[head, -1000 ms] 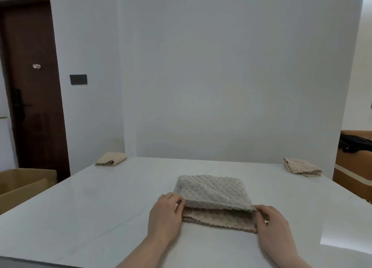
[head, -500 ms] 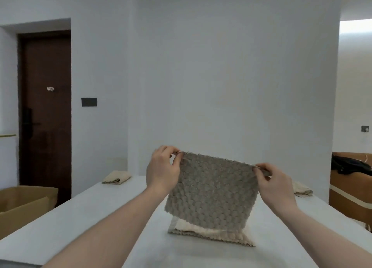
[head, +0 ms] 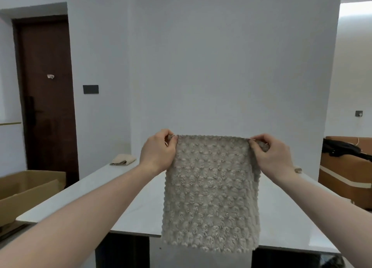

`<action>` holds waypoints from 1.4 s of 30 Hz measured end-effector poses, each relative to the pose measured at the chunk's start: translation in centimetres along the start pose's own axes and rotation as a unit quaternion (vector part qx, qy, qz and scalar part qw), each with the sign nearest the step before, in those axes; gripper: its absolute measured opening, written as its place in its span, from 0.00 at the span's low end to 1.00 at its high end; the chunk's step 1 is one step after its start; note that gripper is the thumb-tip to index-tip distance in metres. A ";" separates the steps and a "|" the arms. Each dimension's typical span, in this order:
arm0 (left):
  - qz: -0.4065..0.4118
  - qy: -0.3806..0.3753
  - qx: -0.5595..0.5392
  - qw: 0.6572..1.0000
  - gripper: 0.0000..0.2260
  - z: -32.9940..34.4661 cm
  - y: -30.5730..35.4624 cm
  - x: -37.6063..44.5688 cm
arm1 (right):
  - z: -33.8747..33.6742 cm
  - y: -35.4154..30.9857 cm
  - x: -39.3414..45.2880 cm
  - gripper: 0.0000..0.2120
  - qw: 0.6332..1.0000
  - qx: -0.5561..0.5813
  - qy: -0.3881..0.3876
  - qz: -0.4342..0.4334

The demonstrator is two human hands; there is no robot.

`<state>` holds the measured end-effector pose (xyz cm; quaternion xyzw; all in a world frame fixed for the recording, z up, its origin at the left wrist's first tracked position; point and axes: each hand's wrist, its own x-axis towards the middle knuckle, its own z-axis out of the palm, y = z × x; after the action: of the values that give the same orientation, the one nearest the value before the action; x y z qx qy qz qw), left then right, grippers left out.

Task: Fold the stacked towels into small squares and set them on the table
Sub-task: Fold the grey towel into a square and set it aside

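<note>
Head-camera view, looking out along two bare forearms: a grey, bobbly towel [head: 211, 195] hangs spread in the air in front of the person, well above the white table [head: 84, 199]. The left hand [head: 158, 152] pinches the towel's upper left corner between thumb and curled fingers; the right hand [head: 270, 154] grips the upper right corner the same way, with a small bunch of cloth poking out past the fingers. The top edge runs taut and nearly level between the two hands, and the cloth drops straight down as one flat sheet, its lower edge hanging in front of the table's near rim.

At the table's far left corner lies a small folded beige towel [head: 122, 160]. A scrap of another folded cloth [head: 298, 170] shows just past the right wrist, mostly hidden. Whatever lies on the table directly behind the hanging towel cannot be seen.

Off to the left stand a dark brown door [head: 47, 94] and an open cardboard box [head: 28, 189]. On the right, dark clothing [head: 342, 150] is draped over a tan piece of furniture [head: 346, 173].
</note>
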<state>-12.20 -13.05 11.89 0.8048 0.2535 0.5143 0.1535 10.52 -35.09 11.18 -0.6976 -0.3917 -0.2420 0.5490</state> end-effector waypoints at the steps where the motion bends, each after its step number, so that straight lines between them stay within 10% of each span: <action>1: -0.004 -0.015 0.014 1.000 0.09 0.4 -0.5 0.0 | 0.2 0.5 0.0 0.03 1.000 -0.011 -0.006 0.009; 22: -0.249 -0.131 -0.052 0.958 0.08 16.6 -8.8 1.1 | 10.6 14.9 0.9 0.03 0.984 -0.098 -0.096 0.112; 42: -0.156 -0.194 -0.066 0.966 0.04 14.5 -10.1 -5.5 | 8.3 15.6 -2.8 0.08 0.978 -0.081 -0.180 0.068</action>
<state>-3.49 -7.59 -3.51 0.8280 0.3065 0.3335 0.3306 20.77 -29.35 -2.27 -0.7968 -0.4147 -0.1058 0.4266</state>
